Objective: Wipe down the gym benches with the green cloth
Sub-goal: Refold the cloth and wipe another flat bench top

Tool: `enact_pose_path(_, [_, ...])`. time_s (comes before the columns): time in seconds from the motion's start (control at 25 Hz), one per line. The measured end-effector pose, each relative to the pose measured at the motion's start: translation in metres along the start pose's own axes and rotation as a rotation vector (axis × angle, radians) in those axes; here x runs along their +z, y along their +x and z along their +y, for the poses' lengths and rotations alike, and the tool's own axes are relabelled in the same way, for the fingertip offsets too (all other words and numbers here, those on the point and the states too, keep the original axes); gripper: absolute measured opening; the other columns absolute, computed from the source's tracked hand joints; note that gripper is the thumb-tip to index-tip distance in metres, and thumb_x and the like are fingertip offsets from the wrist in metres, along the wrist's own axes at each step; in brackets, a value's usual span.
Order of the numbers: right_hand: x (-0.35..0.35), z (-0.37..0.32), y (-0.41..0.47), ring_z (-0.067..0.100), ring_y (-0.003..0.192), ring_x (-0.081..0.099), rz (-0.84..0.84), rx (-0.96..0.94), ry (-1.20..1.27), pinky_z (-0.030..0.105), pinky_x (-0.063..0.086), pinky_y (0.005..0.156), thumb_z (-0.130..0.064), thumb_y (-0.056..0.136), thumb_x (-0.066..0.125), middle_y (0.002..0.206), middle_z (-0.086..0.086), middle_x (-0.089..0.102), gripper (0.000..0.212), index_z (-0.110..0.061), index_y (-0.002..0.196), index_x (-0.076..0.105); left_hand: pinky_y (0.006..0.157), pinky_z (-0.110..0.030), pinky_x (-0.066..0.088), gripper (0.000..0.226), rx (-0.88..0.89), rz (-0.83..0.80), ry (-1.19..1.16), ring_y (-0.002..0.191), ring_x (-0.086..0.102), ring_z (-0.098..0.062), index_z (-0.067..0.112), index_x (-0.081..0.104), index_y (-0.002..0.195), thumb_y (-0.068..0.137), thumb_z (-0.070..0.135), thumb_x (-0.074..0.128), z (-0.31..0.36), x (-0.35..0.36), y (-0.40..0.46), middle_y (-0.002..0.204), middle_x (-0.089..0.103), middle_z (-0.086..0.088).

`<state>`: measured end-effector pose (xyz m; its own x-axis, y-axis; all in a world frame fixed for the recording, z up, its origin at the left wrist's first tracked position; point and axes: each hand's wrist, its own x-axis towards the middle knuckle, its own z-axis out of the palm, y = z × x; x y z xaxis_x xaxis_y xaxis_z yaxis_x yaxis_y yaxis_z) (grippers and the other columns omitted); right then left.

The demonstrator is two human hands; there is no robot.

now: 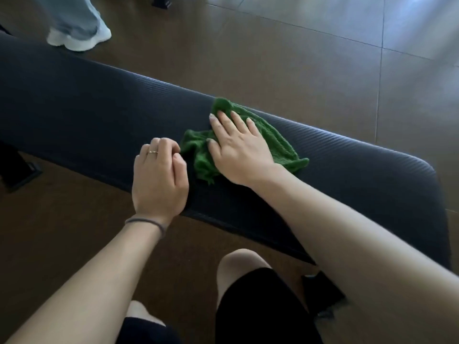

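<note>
The cloth lies crumpled on the desk near its right end. Right grip: fingers spread flat, pressing the cloth. Left grip: fingers curled, pinching the cloth's left edge.

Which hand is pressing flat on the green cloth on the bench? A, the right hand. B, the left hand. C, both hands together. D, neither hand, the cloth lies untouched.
A: the right hand lies flat, fingers straight, on the green cloth on the bench, while the left hand, fingers curled, sits at the cloth's near edge rather than on top of it.
</note>
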<state>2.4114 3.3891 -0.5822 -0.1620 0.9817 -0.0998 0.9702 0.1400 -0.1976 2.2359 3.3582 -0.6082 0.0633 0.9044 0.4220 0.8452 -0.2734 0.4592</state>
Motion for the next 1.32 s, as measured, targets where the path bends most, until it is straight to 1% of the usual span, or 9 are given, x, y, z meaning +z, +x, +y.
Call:
enact_pose_path(0.08, [0.006,-0.007,-0.003,0.026,0.160,0.003,0.018,0.016,0.030,0.049,0.004,0.128,-0.045,0.108,0.021,0.174,0.004,0.010,0.065,-0.017,0.166,0.011,0.080,-0.044,0.041,0.017,0.012,-0.022,0.033,0.087,0.050,-0.027,0.010,0.053,0.100,0.097,0.018,0.038,0.000,-0.001,0.000,0.097,0.057,-0.007])
enact_pose_path(0.24, [0.011,-0.006,-0.067,0.028,0.160,0.008,-0.020,-0.207,0.010,0.051,0.009,0.129,-0.046,0.105,0.021,0.172,0.005,0.018,0.067,-0.016,0.165,0.019,0.078,-0.042,0.039,0.015,-0.012,-0.074,0.074,0.085,0.049,-0.027,0.011,0.052,0.101,0.095,0.017,0.039,0.002,-0.003,0.001,0.096,0.056,-0.005])
enact_pose_path(0.36, [0.003,-0.005,-0.024,0.024,0.160,0.005,-0.045,-0.224,0.020,0.049,0.004,0.129,-0.048,0.103,0.014,0.173,0.000,0.015,0.068,-0.021,0.165,0.017,0.078,-0.040,0.038,0.016,-0.020,-0.074,0.084,0.086,0.050,-0.027,0.011,0.051,0.103,0.094,0.016,0.039,0.003,-0.003,0.001,0.099,0.056,-0.006])
enact_pose_path(0.6, [0.005,-0.031,0.064,0.020,0.160,0.005,-0.015,-0.225,-0.020,0.046,0.003,0.128,-0.047,0.108,0.024,0.173,-0.004,0.014,0.061,-0.027,0.165,0.017,0.079,-0.040,0.045,0.032,-0.088,-0.005,-0.050,0.092,0.051,-0.026,0.001,0.050,0.123,0.100,0.018,0.037,0.001,-0.003,0.001,0.112,0.051,-0.013])
enact_pose_path(0.76, [0.000,0.004,0.021,0.015,0.159,0.008,0.077,-0.036,-0.016,0.041,0.005,0.129,-0.051,0.106,0.022,0.172,-0.008,0.015,0.062,-0.030,0.164,0.020,0.075,-0.041,0.042,0.027,0.128,-0.049,0.036,0.087,0.053,-0.028,0.004,0.052,0.117,0.098,0.019,0.041,-0.027,-0.019,0.029,0.107,0.053,-0.011])
enact_pose_path(0.88, [-0.009,0.031,-0.028,0.015,0.160,0.000,-0.010,0.112,-0.085,0.040,0.001,0.130,-0.052,0.105,0.015,0.173,-0.008,0.007,0.065,-0.030,0.166,0.011,0.077,-0.043,0.041,0.017,0.064,0.016,0.024,0.081,0.053,-0.027,0.006,0.054,0.104,0.096,0.015,0.042,-0.048,-0.023,0.045,0.096,0.057,-0.008])
enact_pose_path(0.96, [-0.009,0.021,0.000,0.019,0.160,0.001,-0.004,0.088,-0.086,0.042,0.001,0.129,-0.050,0.105,0.015,0.173,-0.004,0.009,0.065,-0.026,0.166,0.011,0.077,-0.041,0.039,0.015,0.051,0.023,-0.022,0.077,0.053,-0.025,0.007,0.054,0.100,0.094,0.013,0.042,-0.048,-0.020,0.044,0.091,0.058,-0.006])
enact_pose_path(1.16, [-0.001,-0.055,0.124,0.023,0.157,0.016,-0.006,-0.117,-0.056,0.046,0.017,0.124,-0.048,0.106,0.023,0.172,-0.003,0.018,0.063,-0.025,0.164,0.021,0.079,-0.038,0.037,0.015,0.040,0.022,-0.037,0.077,0.053,-0.024,0.008,0.054,0.098,0.091,0.013,0.043,-0.050,-0.023,0.041,0.090,0.059,-0.005])
enact_pose_path(1.32, [-0.005,-0.002,0.086,0.025,0.145,0.037,0.091,0.032,-0.027,0.042,0.029,0.116,-0.053,0.105,0.028,0.162,-0.003,0.038,0.059,-0.030,0.160,0.029,0.078,-0.039,0.037,0.017,0.040,0.016,-0.061,0.076,0.053,-0.025,0.007,0.054,0.097,0.090,0.015,0.041,-0.051,-0.022,0.042,0.088,0.058,-0.005])
